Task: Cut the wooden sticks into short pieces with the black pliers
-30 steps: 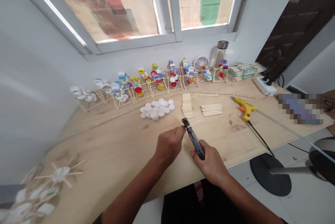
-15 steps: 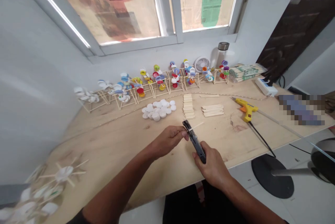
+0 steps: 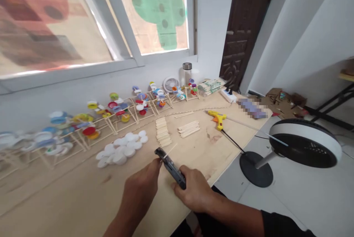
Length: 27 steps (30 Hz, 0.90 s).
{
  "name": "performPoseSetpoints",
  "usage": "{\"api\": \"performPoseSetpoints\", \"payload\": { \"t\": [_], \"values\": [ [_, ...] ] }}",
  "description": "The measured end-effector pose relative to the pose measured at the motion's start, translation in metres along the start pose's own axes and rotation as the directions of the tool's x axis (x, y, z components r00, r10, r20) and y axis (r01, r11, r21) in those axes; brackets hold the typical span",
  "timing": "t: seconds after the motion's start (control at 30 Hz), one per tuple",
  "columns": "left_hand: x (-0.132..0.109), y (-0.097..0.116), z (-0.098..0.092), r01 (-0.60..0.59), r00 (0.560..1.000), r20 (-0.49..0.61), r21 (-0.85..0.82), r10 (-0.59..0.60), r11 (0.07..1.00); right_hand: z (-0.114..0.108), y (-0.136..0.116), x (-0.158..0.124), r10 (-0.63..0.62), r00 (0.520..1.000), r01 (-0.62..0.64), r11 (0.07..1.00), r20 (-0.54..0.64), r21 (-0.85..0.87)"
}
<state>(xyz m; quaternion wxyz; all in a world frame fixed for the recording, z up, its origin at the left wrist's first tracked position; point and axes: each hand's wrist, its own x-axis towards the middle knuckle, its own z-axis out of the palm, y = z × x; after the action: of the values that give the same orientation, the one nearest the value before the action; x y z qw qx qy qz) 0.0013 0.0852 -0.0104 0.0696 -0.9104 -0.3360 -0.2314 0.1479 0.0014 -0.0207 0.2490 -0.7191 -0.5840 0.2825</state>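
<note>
My right hand [image 3: 192, 187] is wrapped round the handle of a long dark grey hand cutter [image 3: 173, 170], which points up and left above the wooden table. Across the cutter's head lies a thin wooden stick [image 3: 172, 150], its pale end sticking out to the upper right. My left hand [image 3: 143, 183] is closed at the other side of the cutter's head, pinching the stick; its fingertips are largely hidden. Just beyond the cutter is a stack of short wooden sticks [image 3: 163, 132], and to the right of it lies a second pile of sticks [image 3: 188, 129].
White bottle caps [image 3: 121, 149] are grouped left of the sticks. Stick frames with coloured caps [image 3: 121, 113] line the wall. A yellow glue gun [image 3: 218, 117] trails its cord over the table edge. Behind it are a power strip [image 3: 228, 96] and bagged sticks [image 3: 212, 86].
My view has swung to the right, so the table things appear further left and a floor fan shows more fully. Both hands keep their hold on the stick and cutter.
</note>
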Motion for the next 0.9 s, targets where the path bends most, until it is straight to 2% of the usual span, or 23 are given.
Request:
{"api": "performPoseSetpoints", "payload": {
  "t": [0.07,0.17,0.27,0.33,0.4,0.43,0.53,0.6,0.67,0.73,0.8,0.87,0.9],
  "values": [
    [0.002,-0.002,-0.001,0.038,0.996,0.085,-0.102,-0.029,0.994,0.0,0.001,-0.001,0.0,1.0,0.0,1.0,-0.008,-0.006],
    [0.006,-0.003,-0.007,0.178,0.964,0.244,-0.306,-0.104,0.935,0.001,0.003,-0.001,-0.023,1.0,0.023,1.0,0.005,0.018],
    [0.013,-0.004,-0.013,0.279,0.933,0.347,-0.534,-0.094,0.798,0.0,0.004,-0.001,-0.038,0.999,0.037,0.998,0.015,0.059],
    [0.017,-0.007,-0.016,0.318,0.927,0.367,-0.661,-0.077,0.679,-0.001,0.006,0.0,-0.048,0.998,0.044,0.996,0.045,0.079],
    [0.019,-0.011,-0.018,0.413,0.888,0.456,-0.738,-0.056,0.534,-0.001,0.008,0.001,-0.066,0.994,0.058,0.994,0.082,0.088],
    [0.019,-0.014,-0.019,0.492,0.848,0.529,-0.755,-0.043,0.433,-0.002,0.009,0.002,-0.076,0.99,0.067,0.995,0.115,0.08],
    [0.017,-0.021,-0.019,0.67,0.736,0.67,-0.741,0.097,0.036,-0.003,0.013,0.004,-0.073,0.982,0.064,0.996,0.175,0.054],
    [0.015,-0.026,-0.018,0.703,0.711,0.68,-0.695,0.18,-0.149,-0.003,0.015,0.005,-0.082,0.982,0.076,0.996,0.172,0.043],
    [0.013,-0.03,-0.017,0.708,0.706,0.666,-0.666,0.239,-0.236,-0.002,0.017,0.006,-0.077,0.979,0.071,0.997,0.189,0.035],
    [0.012,-0.033,-0.017,0.712,0.702,0.653,-0.655,0.285,-0.253,-0.001,0.018,0.006,-0.075,0.978,0.067,0.997,0.193,0.046],
    [0.012,-0.032,-0.018,0.707,0.705,0.658,-0.679,0.264,-0.196,0.001,0.018,0.006,-0.066,0.982,0.055,0.996,0.175,0.068],
    [0.013,-0.029,-0.019,0.653,0.753,0.644,-0.757,0.137,-0.025,0.004,0.016,0.006,-0.059,0.989,0.048,0.996,0.138,0.082],
    [0.013,-0.026,-0.02,0.596,0.796,0.603,-0.795,0.054,0.113,0.005,0.015,0.007,-0.06,0.991,0.05,0.996,0.123,0.076]
  ]
}}
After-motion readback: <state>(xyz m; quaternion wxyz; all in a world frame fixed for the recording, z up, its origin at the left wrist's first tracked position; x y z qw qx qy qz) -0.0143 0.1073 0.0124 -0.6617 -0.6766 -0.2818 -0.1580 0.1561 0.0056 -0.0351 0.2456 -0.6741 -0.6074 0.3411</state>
